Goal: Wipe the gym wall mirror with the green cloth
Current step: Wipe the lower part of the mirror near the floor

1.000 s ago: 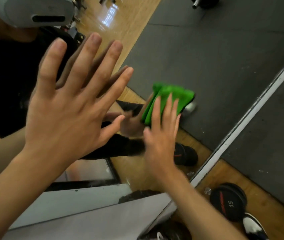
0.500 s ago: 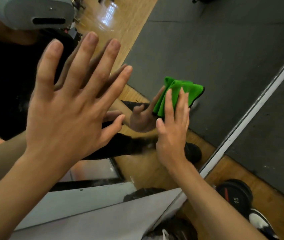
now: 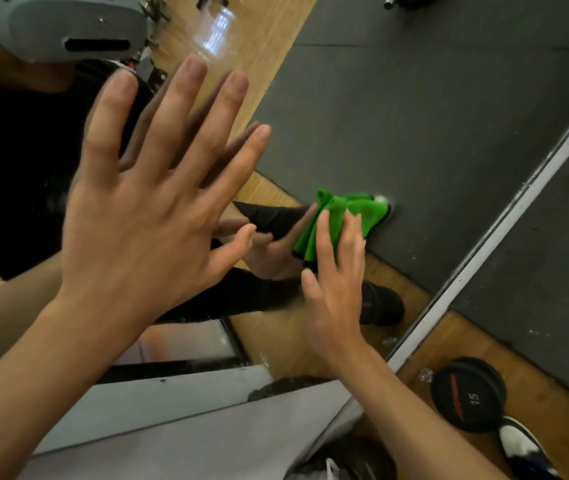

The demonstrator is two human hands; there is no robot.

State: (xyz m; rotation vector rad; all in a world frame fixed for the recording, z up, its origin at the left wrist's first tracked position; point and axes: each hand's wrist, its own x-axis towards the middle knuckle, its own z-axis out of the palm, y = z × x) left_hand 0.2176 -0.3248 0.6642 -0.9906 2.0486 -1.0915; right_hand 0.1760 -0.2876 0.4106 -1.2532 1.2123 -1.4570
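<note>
L hand (image 3: pixel 144 216) flat on the mirror (image 3: pixel 414 116), fingers spread wide, holding nothing. R hand (image 3: pixel 336 278) w/ straight fingers presses the bunched green cloth (image 3: pixel 338 220) against the glass, low, near the mirror's white frame (image 3: pixel 505 230). Dumbbell (image 3: pixel 466 396) marked 15 on floor below.

Left forearm (image 3: pixel 16 375) bare, comes in from 8 o'clock. Left hand (image 3: pixel 144 216) raised, back toward the viewer, fingers straight and fanned wide toward 1 o'clock, thumb out toward 3 o'clock. Right forearm (image 3: pixel 414 410) bare, comes in from 5 o'clock. Right hand (image 3: pixel 336 282) flat, fingers straight and close together, pointing to 12 o'clock, tips pressing on the cloth (image 3: pixel 362 213); thumb apart, toward 11 o'clock.
</note>
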